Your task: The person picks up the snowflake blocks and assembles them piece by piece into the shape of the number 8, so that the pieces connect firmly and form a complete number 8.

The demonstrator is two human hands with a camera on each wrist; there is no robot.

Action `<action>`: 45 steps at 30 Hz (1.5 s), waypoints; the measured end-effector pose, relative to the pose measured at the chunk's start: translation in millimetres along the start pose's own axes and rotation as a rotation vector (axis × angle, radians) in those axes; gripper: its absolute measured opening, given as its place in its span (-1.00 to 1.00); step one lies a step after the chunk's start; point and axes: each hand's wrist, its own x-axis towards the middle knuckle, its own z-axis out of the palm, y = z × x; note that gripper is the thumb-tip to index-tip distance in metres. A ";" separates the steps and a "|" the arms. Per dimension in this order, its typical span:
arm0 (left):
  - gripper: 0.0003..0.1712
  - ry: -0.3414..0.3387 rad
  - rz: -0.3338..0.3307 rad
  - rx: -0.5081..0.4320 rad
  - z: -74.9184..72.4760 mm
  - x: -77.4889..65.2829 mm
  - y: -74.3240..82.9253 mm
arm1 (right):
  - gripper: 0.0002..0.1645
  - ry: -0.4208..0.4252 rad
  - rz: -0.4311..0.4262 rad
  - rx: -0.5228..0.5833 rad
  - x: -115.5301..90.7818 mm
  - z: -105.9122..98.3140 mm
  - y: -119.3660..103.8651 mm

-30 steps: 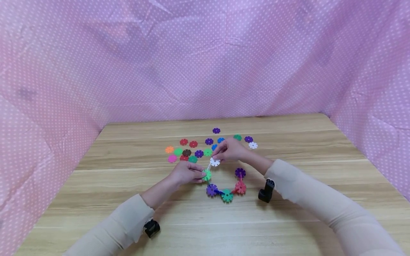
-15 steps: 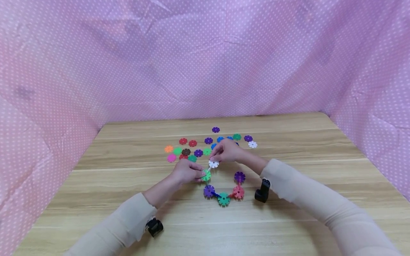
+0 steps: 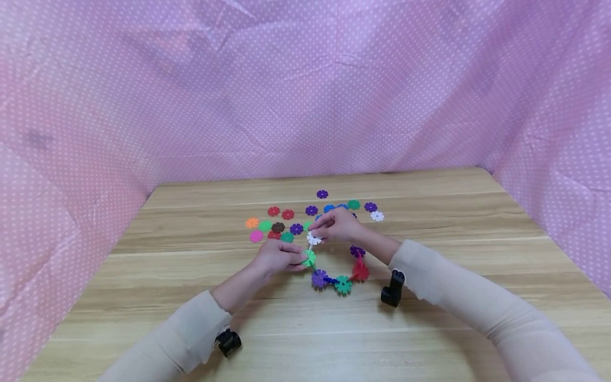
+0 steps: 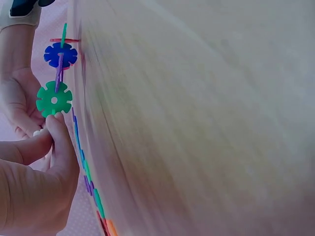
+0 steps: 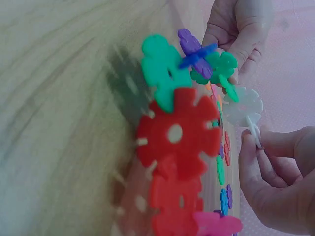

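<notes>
A chain of interlocked, notched snowflake discs curves between my hands above the table. My left hand [image 3: 279,257] pinches a light green disc [image 3: 309,258] at its edge. My right hand [image 3: 338,225] pinches a white disc [image 5: 254,132], which sits slotted into another white disc [image 5: 243,105] beside the green one. From the green disc the chain runs through a purple disc [image 3: 319,278], a dark blue one [image 3: 330,280], a teal disc [image 3: 342,285] and red discs [image 3: 360,270]. A dark purple disc [image 3: 357,251] hangs at its far end, near the right wrist.
Loose discs lie flat behind the hands, among them an orange disc [image 3: 252,223], a pink disc [image 3: 256,236], a brown disc [image 3: 278,227] and a white disc [image 3: 377,216]. The wooden table [image 3: 305,339] ends at a pink dotted cloth [image 3: 305,106].
The white disc in my right hand has shifted slightly left. The chain's hanging part dipped, then rose and swung right, its red disc turning. My left hand has barely moved.
</notes>
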 end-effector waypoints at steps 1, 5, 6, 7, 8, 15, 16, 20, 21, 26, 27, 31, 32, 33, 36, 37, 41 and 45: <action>-0.72 0.003 -0.006 -0.012 -0.1 -0.2 0.0 | -0.73 -0.010 0.018 0.031 -0.3 -0.2 0.1; -0.73 0.010 -0.028 -0.040 -0.5 -0.8 -1.8 | -0.69 -0.018 0.067 0.106 -0.7 -1.2 1.0; -0.73 0.009 -0.029 -0.043 -0.6 -0.9 -2.4 | -0.69 -0.017 0.078 0.120 -0.9 -1.4 1.3; -0.73 0.008 -0.030 -0.047 -0.8 -1.0 -3.0 | -0.68 -0.016 0.091 0.131 -0.9 -1.5 1.7; -0.73 0.005 -0.028 -0.044 -1.0 -1.2 -3.6 | -0.68 -0.015 0.102 0.141 -0.8 -1.4 2.2; -0.76 -0.021 0.000 0.018 -0.5 -2.8 -5.3 | -0.67 -0.021 0.158 0.187 -2.1 0.2 6.3; -0.77 -0.022 0.005 0.029 -0.2 -2.7 -5.1 | -0.67 -0.019 0.157 0.191 -2.6 0.4 7.5; -0.77 -0.006 0.013 0.073 0.8 -1.4 -4.1 | -0.66 -0.010 0.132 0.216 -4.9 1.2 13.5; -0.77 0.001 0.016 0.090 0.8 -0.8 -3.5 | -0.66 -0.006 0.132 0.225 -5.5 1.5 14.7; -0.78 0.045 0.054 0.170 0.0 1.8 1.8 | -0.65 0.009 0.129 0.260 -8.3 1.4 17.2; -0.78 0.051 0.066 0.183 0.2 2.8 2.9 | -0.64 0.011 0.134 0.269 -8.9 1.1 17.0; -0.77 0.067 0.078 0.197 2.6 8.5 8.9 | -0.63 0.019 0.156 0.301 -10.5 0.5 16.7; -0.76 0.070 0.077 0.200 4.0 10.2 10.3 | -0.63 0.020 0.160 0.309 -11.0 0.3 16.5; -0.75 0.071 0.075 0.202 5.6 12.0 11.7 | -0.63 0.022 0.165 0.318 -11.3 0.3 16.8; -0.73 0.071 0.063 0.197 10.3 17.5 15.8 | -0.63 0.025 0.170 0.335 -12.0 0.1 18.1; -0.73 0.070 0.063 0.195 11.6 19.4 16.7 | -0.63 0.026 0.169 0.338 -12.4 0.0 18.6; -0.74 0.072 0.060 0.160 15.3 25.9 18.7 | -0.62 0.025 0.166 0.359 -13.6 -1.6 21.0; -0.74 0.088 0.058 0.119 15.8 29.6 18.5 | -0.62 0.026 0.166 0.380 -14.8 -6.9 23.2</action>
